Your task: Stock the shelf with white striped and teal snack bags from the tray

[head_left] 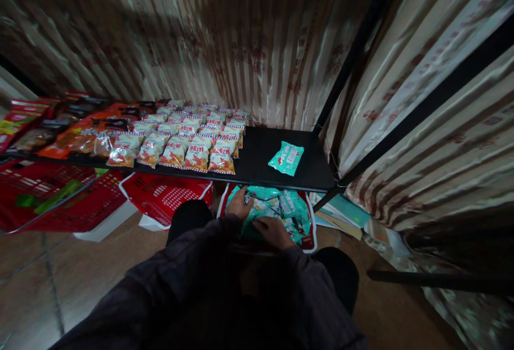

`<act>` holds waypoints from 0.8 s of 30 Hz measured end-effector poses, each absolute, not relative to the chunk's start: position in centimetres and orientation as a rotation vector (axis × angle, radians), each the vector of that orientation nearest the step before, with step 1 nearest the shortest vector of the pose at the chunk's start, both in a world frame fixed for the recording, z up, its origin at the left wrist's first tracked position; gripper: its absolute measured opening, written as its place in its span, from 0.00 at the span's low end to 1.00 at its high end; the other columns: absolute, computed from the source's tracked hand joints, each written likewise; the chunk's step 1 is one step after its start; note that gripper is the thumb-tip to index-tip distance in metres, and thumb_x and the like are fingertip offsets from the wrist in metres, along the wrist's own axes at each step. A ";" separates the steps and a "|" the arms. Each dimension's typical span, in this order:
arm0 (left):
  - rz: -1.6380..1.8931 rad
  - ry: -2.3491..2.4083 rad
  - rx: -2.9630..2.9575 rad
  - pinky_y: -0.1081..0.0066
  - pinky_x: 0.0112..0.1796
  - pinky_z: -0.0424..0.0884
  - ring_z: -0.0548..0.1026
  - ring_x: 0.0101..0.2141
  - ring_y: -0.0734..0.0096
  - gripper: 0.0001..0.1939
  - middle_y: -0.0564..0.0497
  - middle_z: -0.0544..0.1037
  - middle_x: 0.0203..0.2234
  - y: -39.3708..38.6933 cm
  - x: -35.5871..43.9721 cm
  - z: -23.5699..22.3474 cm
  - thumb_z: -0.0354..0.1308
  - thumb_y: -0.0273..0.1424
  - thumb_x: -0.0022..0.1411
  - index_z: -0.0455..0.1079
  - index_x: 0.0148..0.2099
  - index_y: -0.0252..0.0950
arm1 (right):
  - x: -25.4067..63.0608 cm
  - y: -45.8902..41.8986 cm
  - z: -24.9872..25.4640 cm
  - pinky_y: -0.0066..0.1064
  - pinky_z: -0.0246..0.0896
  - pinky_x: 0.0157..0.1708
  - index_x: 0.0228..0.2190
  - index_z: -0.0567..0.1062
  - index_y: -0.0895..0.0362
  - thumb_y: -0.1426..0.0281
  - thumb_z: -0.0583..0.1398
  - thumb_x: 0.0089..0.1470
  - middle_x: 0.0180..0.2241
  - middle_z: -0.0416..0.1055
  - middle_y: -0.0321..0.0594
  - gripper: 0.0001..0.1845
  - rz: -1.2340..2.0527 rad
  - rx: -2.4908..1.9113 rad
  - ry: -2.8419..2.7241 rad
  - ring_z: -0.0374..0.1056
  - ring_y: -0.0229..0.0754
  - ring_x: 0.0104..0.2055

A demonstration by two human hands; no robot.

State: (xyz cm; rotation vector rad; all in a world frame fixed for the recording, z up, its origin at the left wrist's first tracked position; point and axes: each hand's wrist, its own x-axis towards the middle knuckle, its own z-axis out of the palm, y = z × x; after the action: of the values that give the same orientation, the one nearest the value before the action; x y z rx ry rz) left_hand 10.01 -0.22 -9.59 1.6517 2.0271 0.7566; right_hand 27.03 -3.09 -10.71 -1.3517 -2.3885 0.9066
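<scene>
A red basket with a white rim [314, 232] stands on the floor under the front edge of the shelf, filled with teal snack packets [292, 204]. Both my hands are inside it. On its left side, my left hand [240, 205] reaches over the packets with thumb and finger apart. My right hand [275, 232] comes in from the near right, its fingers stretched left across the packets. Dim light hides the undersides of both hands. Above, one teal packet [287, 158] lies alone on the right part of the black shelf [257, 144].
Rows of small white-and-orange snack packets [197, 152] fill the shelf's middle, with orange bags [80, 131] and red bags [24, 117] further left. Red baskets [168, 197] sit on the floor left. Black posts [347, 61] and a curtain [273, 45] border the shelf. Flattened cardboard [341, 213] lies right.
</scene>
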 end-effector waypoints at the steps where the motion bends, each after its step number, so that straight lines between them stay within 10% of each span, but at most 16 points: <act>1: 0.796 2.031 1.633 0.66 0.50 0.70 0.75 0.45 0.64 0.21 0.44 0.74 0.50 0.1 10.1 -9.5 0.54 0.34 0.63 0.66 0.57 0.36 | 27.5 -2.6 -10.5 0.28 0.58 0.34 0.26 0.76 0.56 0.61 0.52 0.63 0.28 0.76 0.41 0.19 0.843 -1.411 -2.224 0.71 0.41 0.31; 14: 0.856 1.787 1.762 0.65 0.53 0.69 0.74 0.51 0.65 0.05 0.44 0.77 0.47 -3.2 8.5 -9.0 0.53 0.24 0.59 0.70 0.35 0.36 | 27.8 -1.1 -10.9 0.42 0.65 0.49 0.55 0.65 0.60 0.52 0.55 0.54 0.53 0.70 0.55 0.34 0.832 -1.445 -1.458 0.69 0.51 0.50; 24: 0.903 1.814 1.650 0.69 0.43 0.70 0.77 0.38 0.68 0.08 0.51 0.79 0.33 -3.1 7.9 -6.4 0.51 0.30 0.62 0.66 0.30 0.38 | 29.2 -1.5 -11.4 0.47 0.65 0.50 0.45 0.76 0.57 0.52 0.57 0.52 0.47 0.75 0.52 0.27 0.864 -1.393 -1.673 0.71 0.54 0.48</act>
State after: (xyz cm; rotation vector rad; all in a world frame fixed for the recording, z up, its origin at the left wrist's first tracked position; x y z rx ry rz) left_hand 7.90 -3.12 -6.44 1.6496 1.8143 0.9035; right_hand 29.17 -1.52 -11.43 -1.3934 -1.6729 0.8642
